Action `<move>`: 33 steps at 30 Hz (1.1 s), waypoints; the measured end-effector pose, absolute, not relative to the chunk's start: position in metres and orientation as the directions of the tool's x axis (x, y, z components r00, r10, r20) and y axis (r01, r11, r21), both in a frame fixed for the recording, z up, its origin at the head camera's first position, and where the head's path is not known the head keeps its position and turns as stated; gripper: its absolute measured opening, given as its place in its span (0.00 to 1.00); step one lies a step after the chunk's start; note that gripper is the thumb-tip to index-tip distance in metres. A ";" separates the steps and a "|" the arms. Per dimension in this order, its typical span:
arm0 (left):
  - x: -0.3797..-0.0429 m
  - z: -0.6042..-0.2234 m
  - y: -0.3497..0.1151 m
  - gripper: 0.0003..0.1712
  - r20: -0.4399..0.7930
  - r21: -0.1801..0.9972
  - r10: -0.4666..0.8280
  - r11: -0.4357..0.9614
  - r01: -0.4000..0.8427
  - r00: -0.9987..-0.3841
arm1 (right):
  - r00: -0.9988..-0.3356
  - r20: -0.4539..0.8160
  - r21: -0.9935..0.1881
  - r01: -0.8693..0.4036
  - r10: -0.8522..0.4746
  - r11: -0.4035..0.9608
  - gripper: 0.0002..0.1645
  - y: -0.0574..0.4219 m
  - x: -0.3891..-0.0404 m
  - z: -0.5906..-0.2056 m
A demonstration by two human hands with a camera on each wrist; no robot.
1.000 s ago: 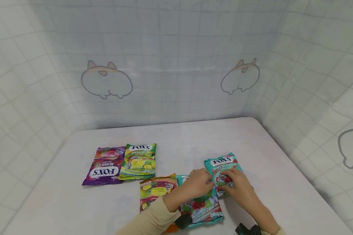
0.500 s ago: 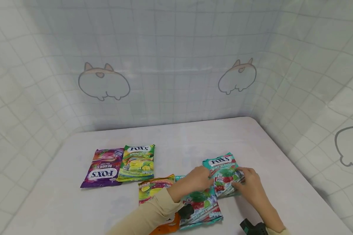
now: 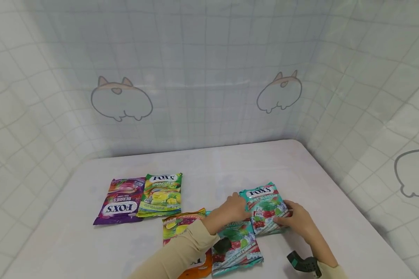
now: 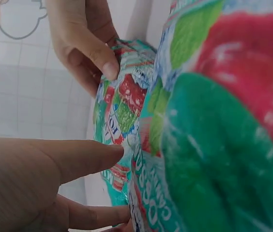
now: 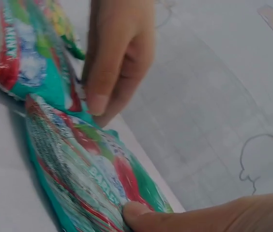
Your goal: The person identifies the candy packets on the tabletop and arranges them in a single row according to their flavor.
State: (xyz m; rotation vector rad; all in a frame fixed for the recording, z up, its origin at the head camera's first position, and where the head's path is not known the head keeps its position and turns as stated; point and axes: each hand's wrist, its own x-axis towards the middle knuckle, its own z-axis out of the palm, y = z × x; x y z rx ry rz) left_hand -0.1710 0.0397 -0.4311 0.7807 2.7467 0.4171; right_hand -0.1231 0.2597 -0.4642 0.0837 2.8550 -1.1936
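The right hand (image 3: 296,220) grips the farther teal bag (image 3: 266,207), labelled "FOX'S MINT BLOSSOM".

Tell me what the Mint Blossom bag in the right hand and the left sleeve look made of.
Mint Blossom bag: likely thin plastic film, printed and glossy; crinkles and highlights show. A foil layer can't be ruled out.
Left sleeve: probably cloth, matte, with soft folds; fibre unclear.

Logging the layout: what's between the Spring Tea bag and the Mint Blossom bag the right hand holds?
Bare table, then the left hand, next to the held bag, in the head view.
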 end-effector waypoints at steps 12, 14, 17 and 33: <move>-0.172 -0.436 0.040 0.27 -0.165 0.456 0.507 0.800 0.390 -0.846 | -0.979 -0.196 -0.854 0.199 0.057 0.481 0.47 0.264 -0.123 -0.468; -0.172 -0.436 0.040 0.25 -0.170 0.469 0.502 0.798 0.379 -0.848 | -0.976 -0.210 -0.866 0.212 0.056 0.453 0.46 0.265 -0.123 -0.468; -0.171 -0.436 0.041 0.23 -0.178 0.467 0.497 0.802 0.371 -0.849 | -0.973 -0.228 -0.884 0.220 0.029 0.412 0.47 0.267 -0.123 -0.470; -0.166 -0.431 0.045 0.43 -0.178 0.406 0.526 0.809 0.425 -0.832 | -0.981 -0.193 -0.972 0.186 -0.035 0.144 0.45 0.280 -0.122 -0.469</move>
